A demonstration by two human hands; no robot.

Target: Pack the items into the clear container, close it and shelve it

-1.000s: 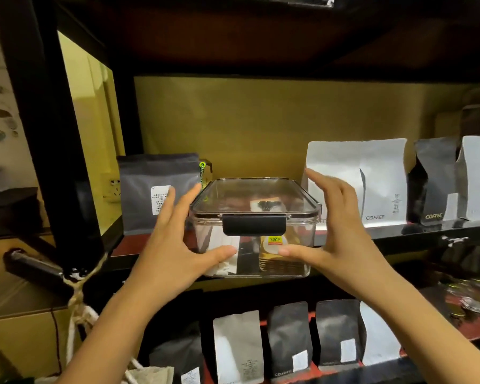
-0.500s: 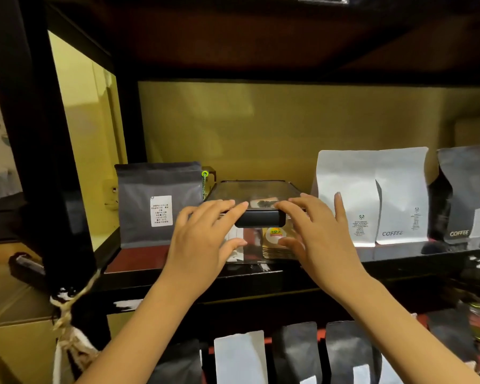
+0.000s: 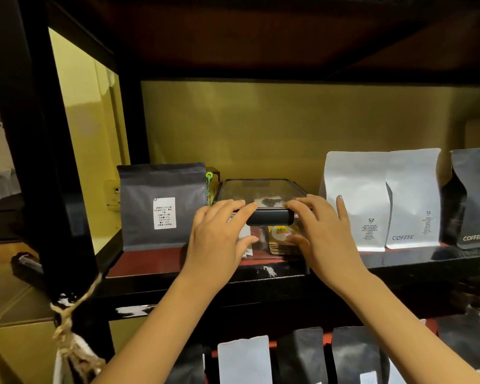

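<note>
1. Clear container point(image 3: 261, 191) sits on the shelf point(image 3: 178, 266), lid on, btwn a dark bag point(image 3: 164, 206) at left and white coffee bags point(image 3: 380, 198) at right.
2. Left hand point(image 3: 219, 239): fingers flat on lid's front edge, thumb vs front wall; pressing, not clenched.
3. Right hand point(image 3: 324, 234): same on the other side, fingertips beside the dark latch point(image 3: 269, 217).
4. Packets point(image 3: 281, 239) show thru the wall btwn both thumbs.
</note>
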